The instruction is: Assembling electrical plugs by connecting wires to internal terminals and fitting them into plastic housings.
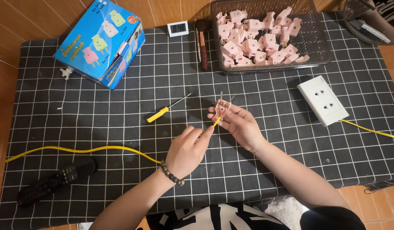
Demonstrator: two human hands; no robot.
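The blue cardboard box (101, 41) with pictures of coloured plugs lies tilted at the cloth's far left; the wire basket (320, 42) of pink plug shells sits far right, the white socket block (322, 100) nearer me. The yellow cable (77, 150) is springy, I judge (best pinched close to its end), and my left hand (186, 151) is closed on it there. My right hand (239, 123) pinches the small pink plug half (223, 106) by its edges above mid-table; light, brittle plastic, probably.

Cloth open btwn hands & box (101, 40). Screwdriver (165, 110) lies just left. Basket (271, 64), socket (322, 100) crowd far right side.
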